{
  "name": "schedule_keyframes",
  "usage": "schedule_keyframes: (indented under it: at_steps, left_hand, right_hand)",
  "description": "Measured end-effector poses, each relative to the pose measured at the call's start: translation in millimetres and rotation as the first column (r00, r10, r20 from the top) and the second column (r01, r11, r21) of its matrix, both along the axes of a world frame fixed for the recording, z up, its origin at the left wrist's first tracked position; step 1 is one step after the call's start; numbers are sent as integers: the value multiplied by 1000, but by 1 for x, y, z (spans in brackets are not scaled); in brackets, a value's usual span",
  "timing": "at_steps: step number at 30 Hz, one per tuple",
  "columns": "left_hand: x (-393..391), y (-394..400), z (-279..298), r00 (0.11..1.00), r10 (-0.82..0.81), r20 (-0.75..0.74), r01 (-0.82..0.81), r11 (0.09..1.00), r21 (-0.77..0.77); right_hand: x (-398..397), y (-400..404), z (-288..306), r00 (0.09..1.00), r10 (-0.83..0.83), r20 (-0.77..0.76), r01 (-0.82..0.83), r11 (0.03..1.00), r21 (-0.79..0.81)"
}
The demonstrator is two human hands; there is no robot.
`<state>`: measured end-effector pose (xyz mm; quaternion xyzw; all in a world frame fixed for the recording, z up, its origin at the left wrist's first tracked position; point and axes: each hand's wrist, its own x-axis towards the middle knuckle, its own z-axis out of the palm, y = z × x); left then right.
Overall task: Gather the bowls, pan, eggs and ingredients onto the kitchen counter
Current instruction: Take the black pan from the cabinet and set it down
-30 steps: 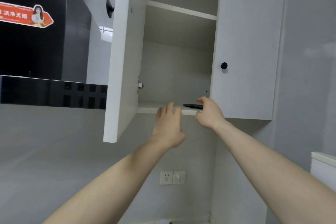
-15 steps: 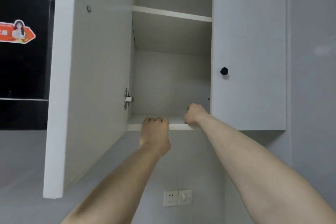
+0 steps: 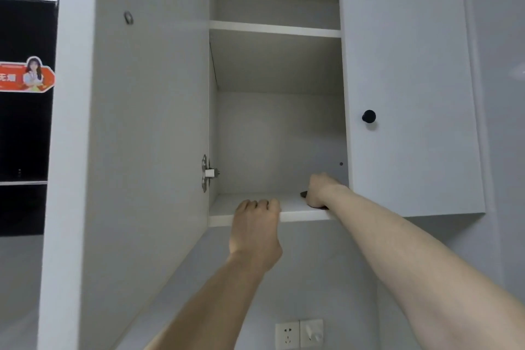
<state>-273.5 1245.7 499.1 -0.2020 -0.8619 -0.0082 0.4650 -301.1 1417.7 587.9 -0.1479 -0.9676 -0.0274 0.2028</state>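
Reaching onto shelf (image 3: 289, 206) right end: right hand (image 3: 319, 189) clenched on dark object (image 3: 304, 194); left hand (image 3: 255, 224) hooks front edge; blind pull risks drop.

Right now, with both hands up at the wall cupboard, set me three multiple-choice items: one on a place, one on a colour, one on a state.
1. Where do the left hand's fingers rest?
A. on the front edge of the white bottom shelf
B. on the round knob
C. on the wall socket

2. What colour is the round knob on the white right cupboard door?
A. white
B. black
C. red

3. How does the white left cupboard door stand?
A. shut
C. taken off
B. swung open

Key:
1 A, the fingers curl over the shelf's lip.
2 B, the knob is dark against the pale door.
3 B, its inner face and metal hinge show.

The right hand reaches inside onto a small dark object, too hidden to name.
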Motion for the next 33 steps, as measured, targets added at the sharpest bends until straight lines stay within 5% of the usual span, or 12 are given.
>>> schedule_keyframes:
  at_steps: [13, 27, 33]
  left_hand:
    - [11, -4, 3, 999, -7, 43, 8, 1000, -22]
    - [15, -4, 6, 995, -1, 95, 5, 999, -34]
    - [23, -7, 9, 993, -24, 118, 28, 999, -34]
  right_hand:
    - [23, -12, 6, 999, 13, -50, 8, 919, 393]
    - [52, -24, 15, 928, 314, -198, -186, 854, 486]
    - [60, -29, 27, 870, 353, -344, -280, 929, 243]
